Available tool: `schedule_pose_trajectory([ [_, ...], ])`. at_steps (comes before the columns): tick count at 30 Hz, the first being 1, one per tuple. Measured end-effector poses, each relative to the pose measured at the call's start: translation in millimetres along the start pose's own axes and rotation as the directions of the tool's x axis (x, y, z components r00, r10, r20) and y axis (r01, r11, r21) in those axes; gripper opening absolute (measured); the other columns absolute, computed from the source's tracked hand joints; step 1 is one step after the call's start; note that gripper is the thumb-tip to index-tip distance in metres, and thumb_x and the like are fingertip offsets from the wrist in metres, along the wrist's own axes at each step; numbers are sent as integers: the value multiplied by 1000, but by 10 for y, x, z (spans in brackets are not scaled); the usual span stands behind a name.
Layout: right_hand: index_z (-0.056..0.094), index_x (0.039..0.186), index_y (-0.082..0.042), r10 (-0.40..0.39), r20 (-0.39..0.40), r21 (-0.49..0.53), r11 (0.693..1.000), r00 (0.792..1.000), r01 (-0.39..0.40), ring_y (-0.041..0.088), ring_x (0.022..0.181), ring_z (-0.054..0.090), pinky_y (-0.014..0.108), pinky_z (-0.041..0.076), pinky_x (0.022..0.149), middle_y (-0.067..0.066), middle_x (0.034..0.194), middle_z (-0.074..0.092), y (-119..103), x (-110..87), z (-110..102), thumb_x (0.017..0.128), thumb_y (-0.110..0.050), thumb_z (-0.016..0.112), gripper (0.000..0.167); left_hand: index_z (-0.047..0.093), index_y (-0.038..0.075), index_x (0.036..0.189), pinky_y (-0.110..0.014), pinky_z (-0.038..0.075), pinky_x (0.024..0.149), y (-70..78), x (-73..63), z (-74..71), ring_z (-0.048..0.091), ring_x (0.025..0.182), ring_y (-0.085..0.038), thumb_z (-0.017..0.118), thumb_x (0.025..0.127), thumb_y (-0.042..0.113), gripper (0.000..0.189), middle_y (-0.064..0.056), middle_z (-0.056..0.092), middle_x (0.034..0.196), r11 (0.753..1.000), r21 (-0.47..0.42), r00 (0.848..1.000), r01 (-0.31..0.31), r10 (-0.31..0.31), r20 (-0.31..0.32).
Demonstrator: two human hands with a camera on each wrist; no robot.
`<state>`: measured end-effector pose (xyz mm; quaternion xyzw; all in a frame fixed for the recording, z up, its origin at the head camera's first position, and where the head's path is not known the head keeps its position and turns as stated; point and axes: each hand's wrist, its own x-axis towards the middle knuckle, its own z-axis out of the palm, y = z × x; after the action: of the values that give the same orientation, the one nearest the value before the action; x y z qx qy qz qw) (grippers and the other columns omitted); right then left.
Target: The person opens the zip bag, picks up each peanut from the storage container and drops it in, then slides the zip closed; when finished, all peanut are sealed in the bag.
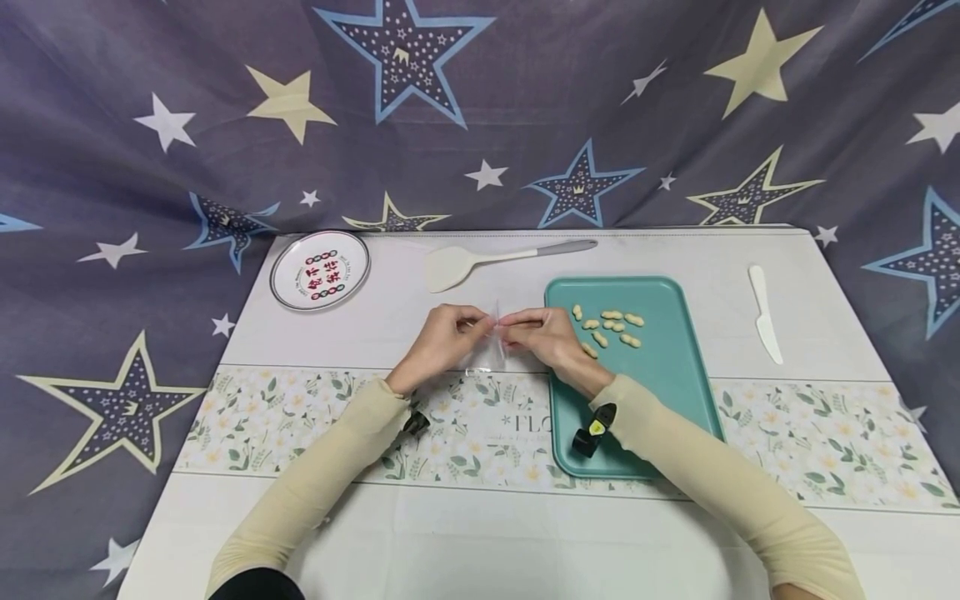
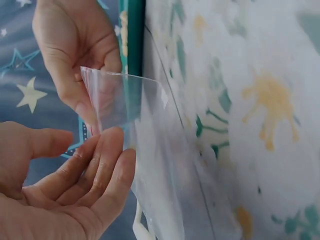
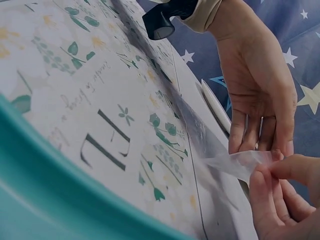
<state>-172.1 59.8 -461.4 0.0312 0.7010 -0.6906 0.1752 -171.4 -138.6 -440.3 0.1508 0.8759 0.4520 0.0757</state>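
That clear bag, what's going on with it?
A person has both hands at the clear plastic bag. The right hand pinches its edge between thumb and finger. The left hand is at the edge too, but I can't tell if it is pinching. Peanuts lie on the green tray beneath the right arm. A plate, a spatula and a knife lie around them on the table.
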Motion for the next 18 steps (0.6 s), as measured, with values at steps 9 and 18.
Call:
schedule_pose_trajectory([
  [9,77,111,6,-34,19,3,999,999,34,13,72,77,31,65,75,11,92,81,8,-33,-8,89,-5,82,25,76,-2,116,-38,65,81,18,-19,9,80,90,-32,67,103,21,28,-19,80,102,972,-184,989,143,-134,61],
  [18,76,110,10,-64,34,61,996,997,62,13,71,77,34,66,76,12,90,81,28,-51,27,86,-2,83,27,75,-7,113,-38,65,80,23,-7,32,80,83,-28,67,102,10,22,-24,79,98,936,-287,979,203,-193,65],
])
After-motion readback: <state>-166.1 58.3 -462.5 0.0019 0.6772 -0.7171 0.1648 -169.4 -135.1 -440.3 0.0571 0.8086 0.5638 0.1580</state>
